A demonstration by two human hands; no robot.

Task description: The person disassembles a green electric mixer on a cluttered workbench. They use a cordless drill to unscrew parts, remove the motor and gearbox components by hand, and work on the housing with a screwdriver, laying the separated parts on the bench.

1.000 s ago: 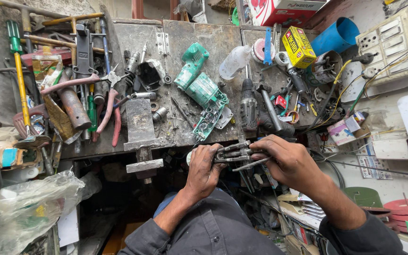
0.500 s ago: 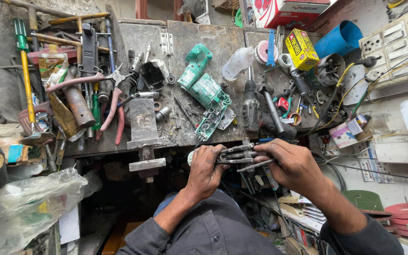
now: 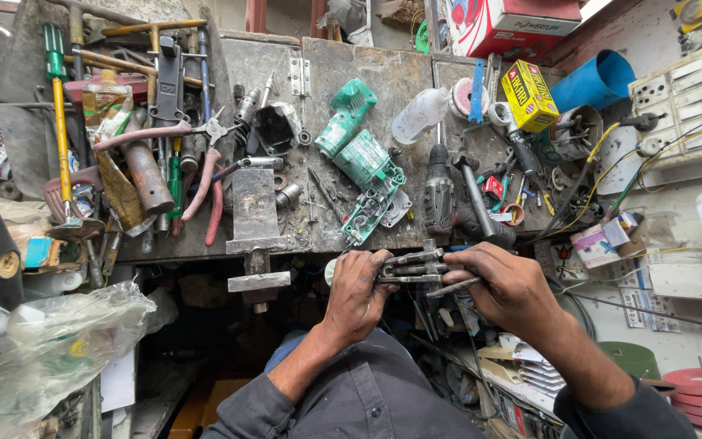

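Note:
My left hand (image 3: 359,289) and my right hand (image 3: 505,284) both grip a small greasy metal assembly (image 3: 412,267) of rods and plates, held between them just below the front edge of the workbench (image 3: 286,236). The left hand wraps its left end. My right hand closes over the right end, and a thin metal rod (image 3: 451,288) pokes out from under its fingers. Straight above the hands lies an opened green power tool (image 3: 363,162) with its inner parts showing.
The dark bench is crowded: pliers (image 3: 205,191), a yellow-shafted screwdriver (image 3: 60,122), a metal block (image 3: 253,203), a black drill (image 3: 439,195), a clear bottle (image 3: 420,114), a yellow box (image 3: 528,96). A blue pipe (image 3: 599,80) and a switchboard (image 3: 688,102) sit right; a plastic bag (image 3: 58,349) left.
Both hands stay on the metal assembly with only slight finger shifts. The view has drifted a little; nothing on the bench moved.

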